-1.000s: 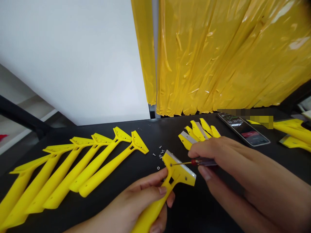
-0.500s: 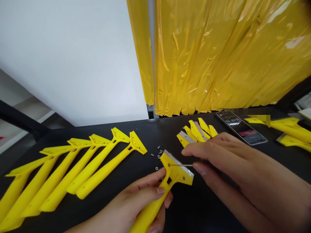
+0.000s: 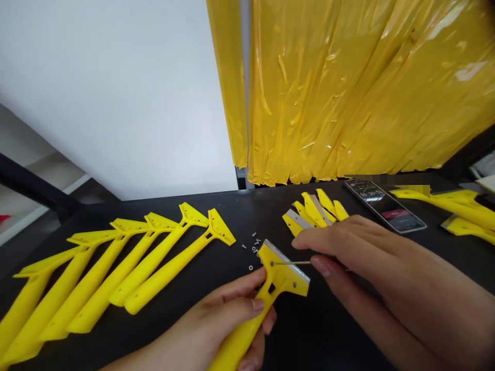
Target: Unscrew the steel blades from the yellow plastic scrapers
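My left hand (image 3: 228, 314) is wrapped around the yellow handle of a scraper (image 3: 284, 275), just below its head. A metal blade edge shows along the far side of that head, and two screws sit in its face. My right hand (image 3: 371, 268) holds a screwdriver (image 3: 292, 263); only its thin shaft shows, the handle being hidden in the hand. The shaft's tip meets the screw on the left side of the head. Small loose screws and nuts (image 3: 254, 248) lie on the table just beyond the scraper.
Several yellow scraper handles (image 3: 166, 263) lie in an overlapping row at left. Yellow head pieces with blades (image 3: 315, 208) lie behind my right hand. A phone (image 3: 386, 206) and more yellow scrapers (image 3: 464, 206) are at right. Yellow plastic sheeting (image 3: 348, 93) hangs behind the black table (image 3: 247, 206).
The view has shifted very slightly. Both hands keep their grips, and the screwdriver's tip stays at the same screw.
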A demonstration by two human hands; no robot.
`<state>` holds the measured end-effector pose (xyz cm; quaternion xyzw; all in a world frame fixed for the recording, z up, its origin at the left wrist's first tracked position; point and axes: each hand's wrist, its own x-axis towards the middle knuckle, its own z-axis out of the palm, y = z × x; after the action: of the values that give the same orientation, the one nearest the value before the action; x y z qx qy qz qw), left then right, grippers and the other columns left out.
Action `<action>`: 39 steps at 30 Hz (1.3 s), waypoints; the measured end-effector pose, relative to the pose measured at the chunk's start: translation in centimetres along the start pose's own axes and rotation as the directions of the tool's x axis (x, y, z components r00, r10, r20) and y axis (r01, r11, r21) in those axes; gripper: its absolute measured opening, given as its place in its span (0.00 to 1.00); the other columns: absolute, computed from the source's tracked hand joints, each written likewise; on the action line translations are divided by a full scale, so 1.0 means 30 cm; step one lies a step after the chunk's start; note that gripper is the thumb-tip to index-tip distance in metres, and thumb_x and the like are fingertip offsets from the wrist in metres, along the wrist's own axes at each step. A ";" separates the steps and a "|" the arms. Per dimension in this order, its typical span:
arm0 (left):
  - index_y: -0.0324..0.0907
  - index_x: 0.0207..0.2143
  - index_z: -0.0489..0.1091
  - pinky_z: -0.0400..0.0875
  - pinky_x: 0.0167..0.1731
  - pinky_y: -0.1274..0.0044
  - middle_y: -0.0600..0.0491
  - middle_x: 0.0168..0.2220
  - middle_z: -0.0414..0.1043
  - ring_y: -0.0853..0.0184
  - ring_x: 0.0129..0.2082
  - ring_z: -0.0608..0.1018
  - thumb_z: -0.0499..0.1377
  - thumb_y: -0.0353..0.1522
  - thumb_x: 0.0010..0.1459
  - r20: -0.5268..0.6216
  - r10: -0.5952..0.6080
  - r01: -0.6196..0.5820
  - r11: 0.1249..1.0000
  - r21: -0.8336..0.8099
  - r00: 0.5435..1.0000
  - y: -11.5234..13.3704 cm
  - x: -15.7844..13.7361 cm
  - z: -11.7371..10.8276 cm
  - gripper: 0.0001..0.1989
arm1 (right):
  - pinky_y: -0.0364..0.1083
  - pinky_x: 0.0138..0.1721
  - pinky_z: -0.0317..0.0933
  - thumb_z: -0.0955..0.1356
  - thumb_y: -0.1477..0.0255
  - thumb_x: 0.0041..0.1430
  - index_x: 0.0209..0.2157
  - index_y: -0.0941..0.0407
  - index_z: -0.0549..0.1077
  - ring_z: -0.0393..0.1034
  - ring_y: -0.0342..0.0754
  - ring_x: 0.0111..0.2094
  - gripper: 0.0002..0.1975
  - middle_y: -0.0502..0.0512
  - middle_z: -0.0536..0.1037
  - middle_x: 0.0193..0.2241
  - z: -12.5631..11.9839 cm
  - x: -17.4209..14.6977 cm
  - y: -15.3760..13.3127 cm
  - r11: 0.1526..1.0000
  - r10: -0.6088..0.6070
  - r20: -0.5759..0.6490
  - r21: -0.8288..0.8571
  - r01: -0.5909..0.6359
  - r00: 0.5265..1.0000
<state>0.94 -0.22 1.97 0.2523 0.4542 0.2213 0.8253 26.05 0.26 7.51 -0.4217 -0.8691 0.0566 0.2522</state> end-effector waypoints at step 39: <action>0.40 0.50 0.71 0.60 0.18 0.82 0.50 0.34 0.76 0.73 0.20 0.69 0.57 0.35 0.68 0.044 -0.023 0.023 1.000 -0.016 0.999 0.008 0.005 -0.007 0.12 | 0.50 0.48 0.69 0.62 0.82 0.66 0.47 0.51 0.66 0.76 0.49 0.43 0.13 0.51 0.78 0.40 0.019 0.007 0.001 0.996 -0.083 -0.019 0.033 0.084 0.996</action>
<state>0.80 0.12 1.93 0.2451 0.4370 0.2100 0.8396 25.69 0.52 7.10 -0.3811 -0.8827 0.0567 0.2692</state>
